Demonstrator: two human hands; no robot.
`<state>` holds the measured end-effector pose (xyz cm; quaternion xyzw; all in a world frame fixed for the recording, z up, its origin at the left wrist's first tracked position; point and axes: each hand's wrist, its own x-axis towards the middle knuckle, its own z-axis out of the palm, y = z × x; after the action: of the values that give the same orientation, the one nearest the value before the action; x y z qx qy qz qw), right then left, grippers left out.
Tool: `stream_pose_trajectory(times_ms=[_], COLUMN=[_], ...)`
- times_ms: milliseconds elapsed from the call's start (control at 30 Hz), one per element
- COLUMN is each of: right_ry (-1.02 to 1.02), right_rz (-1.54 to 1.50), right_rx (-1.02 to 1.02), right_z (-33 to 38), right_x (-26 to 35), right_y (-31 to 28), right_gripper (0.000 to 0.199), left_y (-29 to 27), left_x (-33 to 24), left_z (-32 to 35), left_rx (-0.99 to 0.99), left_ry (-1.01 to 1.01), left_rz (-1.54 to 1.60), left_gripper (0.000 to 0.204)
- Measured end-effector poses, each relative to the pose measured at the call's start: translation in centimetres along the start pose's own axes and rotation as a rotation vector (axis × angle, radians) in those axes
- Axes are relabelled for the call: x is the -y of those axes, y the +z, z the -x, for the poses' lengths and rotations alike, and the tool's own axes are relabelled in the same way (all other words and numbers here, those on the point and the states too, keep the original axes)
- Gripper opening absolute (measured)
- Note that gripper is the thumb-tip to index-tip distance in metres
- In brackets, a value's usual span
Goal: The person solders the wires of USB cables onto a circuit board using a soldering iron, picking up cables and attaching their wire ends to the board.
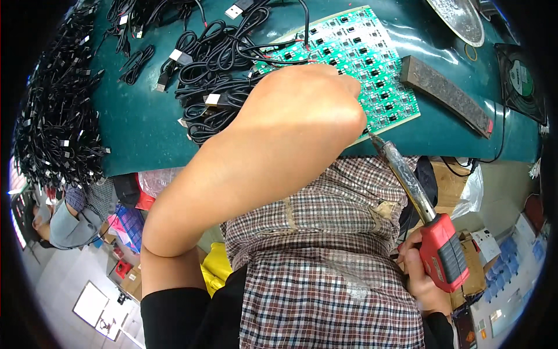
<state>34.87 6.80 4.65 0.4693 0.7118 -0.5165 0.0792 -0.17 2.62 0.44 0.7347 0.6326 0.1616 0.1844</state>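
Note:
My left hand (308,102) is over a panel of green circuit boards (360,43), knuckles up. Its fingers are curled under, so whatever they grip is hidden. Bundles of black USB cables (221,64) lie on the table left of that hand, and a few with red and black wire ends reach onto the panel. In my right hand (421,279) is a soldering iron (442,244) with a red and black handle. The iron points up and to the left, its dark tip close to the panel's near edge, beside my left hand.
A dark rectangular bar (447,96) lies right of the panel on the green table (139,128). A metal dish (459,20) and a small fan (520,81) are at the right. Black cables are heaped (58,110) at the left edge. Another person (75,224) sits at far left.

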Motion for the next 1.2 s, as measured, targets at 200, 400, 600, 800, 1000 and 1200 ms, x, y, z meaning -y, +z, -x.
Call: stream_pose_trajectory(times_ms=[200,400,600,800,1000,1200], right_ry=[-0.089,-0.157,-0.288,-0.182,-0.288,-0.224], right_rz=[0.010,-0.173,-0.259,-0.327,-0.398,-0.362], right_rx=[-0.098,-0.265,-0.268,-0.324,-0.432,-0.392], right_z=[-0.6,-1.9,-3.7,-3.9,-4.8,-5.4], right_x=[-0.4,-0.1,0.9,1.2,0.7,0.6], right_y=[0.2,0.6,0.0,-0.8,-1.2,-1.6], right_gripper=[0.017,0.021,0.027,0.030,0.033,0.032], left_y=[-1.3,-0.9,0.0,-2.5,-1.7,-2.2], left_x=[-3.6,-5.4,-5.6,-4.3,0.1,-1.9], left_z=[1.1,3.7,4.4,2.9,0.7,1.3], left_rx=[0.020,-0.025,-0.135,-0.134,-0.255,-0.247], left_ry=[-0.135,-0.240,-0.245,-0.274,-0.249,-0.377], left_rz=[-0.127,-0.076,-0.077,-0.120,-0.344,-0.468], left_gripper=[0.010,0.022,0.036,0.037,0.085,0.081])
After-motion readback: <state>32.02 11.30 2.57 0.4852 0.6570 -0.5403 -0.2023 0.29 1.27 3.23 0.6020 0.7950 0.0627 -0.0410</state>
